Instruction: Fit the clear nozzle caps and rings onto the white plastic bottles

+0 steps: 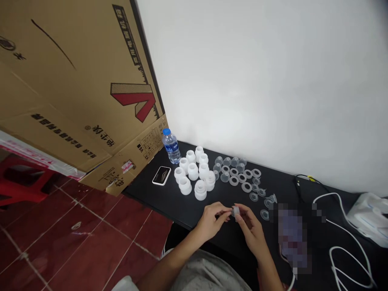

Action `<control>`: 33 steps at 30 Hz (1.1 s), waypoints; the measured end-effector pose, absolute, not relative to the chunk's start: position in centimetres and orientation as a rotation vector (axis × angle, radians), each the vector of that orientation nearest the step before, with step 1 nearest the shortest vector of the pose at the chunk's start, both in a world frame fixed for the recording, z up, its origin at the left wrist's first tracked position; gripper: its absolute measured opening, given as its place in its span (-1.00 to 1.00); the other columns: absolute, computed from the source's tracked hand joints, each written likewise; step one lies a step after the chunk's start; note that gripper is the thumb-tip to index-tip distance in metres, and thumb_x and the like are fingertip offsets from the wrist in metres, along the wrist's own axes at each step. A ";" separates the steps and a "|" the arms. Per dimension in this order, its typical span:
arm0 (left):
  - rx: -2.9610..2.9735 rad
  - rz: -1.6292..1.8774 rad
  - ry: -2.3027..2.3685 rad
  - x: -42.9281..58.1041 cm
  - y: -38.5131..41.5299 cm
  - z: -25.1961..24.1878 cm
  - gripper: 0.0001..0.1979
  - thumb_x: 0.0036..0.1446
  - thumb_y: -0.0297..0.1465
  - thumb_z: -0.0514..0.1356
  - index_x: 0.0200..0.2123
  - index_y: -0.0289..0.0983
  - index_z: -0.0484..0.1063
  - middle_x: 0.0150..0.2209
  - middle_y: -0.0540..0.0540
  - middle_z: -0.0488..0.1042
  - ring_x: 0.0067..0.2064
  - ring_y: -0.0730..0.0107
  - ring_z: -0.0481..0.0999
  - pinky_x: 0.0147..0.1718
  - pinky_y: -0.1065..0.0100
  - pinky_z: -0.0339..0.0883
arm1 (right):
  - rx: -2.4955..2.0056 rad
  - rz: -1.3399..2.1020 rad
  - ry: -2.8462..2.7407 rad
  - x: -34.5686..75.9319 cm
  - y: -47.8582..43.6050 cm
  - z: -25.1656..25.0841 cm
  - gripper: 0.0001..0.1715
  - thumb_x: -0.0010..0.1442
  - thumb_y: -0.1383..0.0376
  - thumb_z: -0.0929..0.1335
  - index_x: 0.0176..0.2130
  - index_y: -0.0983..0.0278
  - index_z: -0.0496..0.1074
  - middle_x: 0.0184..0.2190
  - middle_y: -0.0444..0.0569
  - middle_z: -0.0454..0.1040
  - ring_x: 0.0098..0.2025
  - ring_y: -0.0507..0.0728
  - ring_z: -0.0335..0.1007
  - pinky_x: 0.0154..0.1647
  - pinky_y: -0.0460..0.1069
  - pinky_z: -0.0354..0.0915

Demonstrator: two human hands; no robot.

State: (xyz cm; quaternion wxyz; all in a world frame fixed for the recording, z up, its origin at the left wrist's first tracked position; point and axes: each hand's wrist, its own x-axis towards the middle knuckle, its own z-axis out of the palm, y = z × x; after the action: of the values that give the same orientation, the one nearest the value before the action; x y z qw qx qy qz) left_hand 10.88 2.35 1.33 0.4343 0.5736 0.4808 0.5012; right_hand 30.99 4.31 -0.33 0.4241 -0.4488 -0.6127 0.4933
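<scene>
Near the front edge of the black table (169, 202), my left hand (212, 220) and my right hand (251, 228) meet around a small translucent plastic piece (235, 211). My right thumb and fingers grip its side, while my left fingertips pinch at its left end. Its exact shape is partly covered by the fingers. Beyond my left hand stands a group of white plastic collars (193, 171), with ring-like openings on top. To their right lie several clear dome-shaped caps (224, 177), flat translucent rings (246, 187) and small flanged clear pieces (264, 214).
A water bottle (171, 147) with a blue cap and a black-and-white card-like device (161, 176) stand left, beside a large cardboard box (75, 81). A pixelated phone-like object (292, 238), white cables (345, 214) and a white plastic bag (368, 216) lie right. A white wall rises behind.
</scene>
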 end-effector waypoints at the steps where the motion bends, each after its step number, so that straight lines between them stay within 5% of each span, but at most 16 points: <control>1: 1.471 1.238 1.208 10.8 2.2 1.6 -0.76 0.46 -0.25 0.25 -0.04 -0.18 0.72 -0.22 -0.14 0.66 -0.27 0.29 0.71 -0.26 0.34 0.59 | -1.112 1.241 -1.526 31.0 4.3 -0.3 -0.53 0.40 -0.03 0.46 0.16 0.14 0.54 0.06 0.12 0.66 0.03 0.28 0.65 0.07 0.11 0.58; 7: 1.645 1.255 1.288 9.6 -1.2 1.9 -0.64 0.50 -0.38 0.15 0.27 -0.13 0.54 0.13 -0.23 0.61 -0.06 0.26 0.69 -0.04 0.28 0.63 | -1.079 1.201 -1.504 30.9 4.6 0.0 -0.57 0.33 0.02 0.54 0.06 0.18 0.58 0.00 0.15 0.66 -0.08 0.25 0.63 -0.01 0.11 0.60; 13: 1.746 1.697 1.847 3.5 -3.1 0.8 -0.84 0.40 -0.39 0.28 0.01 -0.21 0.55 -0.14 -0.14 0.52 -0.25 0.31 0.53 -0.23 0.27 0.51 | -1.037 1.197 -1.417 30.7 4.5 -0.9 -0.52 0.38 0.09 0.51 0.21 0.12 0.51 0.06 0.12 0.63 0.06 0.24 0.62 0.08 0.07 0.57; 18: 1.496 1.657 2.271 -1.6 -0.9 1.0 -0.45 0.26 -0.13 0.42 0.20 -0.26 0.44 -0.05 -0.16 0.39 -0.17 0.22 0.46 -0.24 0.22 0.44 | -1.031 1.075 -1.473 30.7 4.6 -0.7 -0.60 0.42 0.09 0.47 0.19 0.09 0.59 0.06 0.10 0.53 0.07 0.21 0.58 0.08 0.02 0.56; 23: 1.523 1.438 2.298 -2.8 0.9 0.8 -0.30 0.14 0.07 0.45 0.17 -0.27 0.53 -0.16 -0.09 0.33 -0.18 0.15 0.45 -0.15 0.12 0.47 | -1.023 1.043 -1.496 30.6 4.6 -0.6 -0.74 0.40 0.13 0.47 0.05 0.11 0.59 0.02 0.10 0.54 0.05 0.22 0.60 0.07 0.04 0.57; 29: 1.498 1.501 2.295 -2.6 1.3 0.8 -0.51 0.18 0.03 0.43 -0.08 -0.24 0.58 -0.11 -0.14 0.42 -0.17 0.14 0.49 -0.13 0.12 0.48 | -1.019 1.086 -1.525 30.3 4.5 -1.0 -0.76 0.35 0.15 0.51 -0.01 0.13 0.57 0.08 0.14 0.60 0.14 0.30 0.60 0.18 0.17 0.54; 33: 1.361 1.752 2.191 -2.4 0.2 0.4 -0.54 0.20 -0.08 0.44 -0.01 -0.24 0.49 -0.02 -0.18 0.53 -0.05 0.11 0.58 -0.02 0.11 0.51 | -1.053 1.084 -1.553 30.3 4.5 -1.1 -0.77 0.32 0.15 0.55 -0.05 0.11 0.59 0.10 0.11 0.63 0.21 0.34 0.58 0.29 0.26 0.44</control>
State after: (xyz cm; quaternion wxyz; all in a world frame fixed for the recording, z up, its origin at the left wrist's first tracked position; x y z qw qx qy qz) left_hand -2.41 0.25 0.42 0.0119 0.4364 0.7027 0.5618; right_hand 30.27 4.50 -1.11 0.4682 -0.4293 -0.6334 0.4418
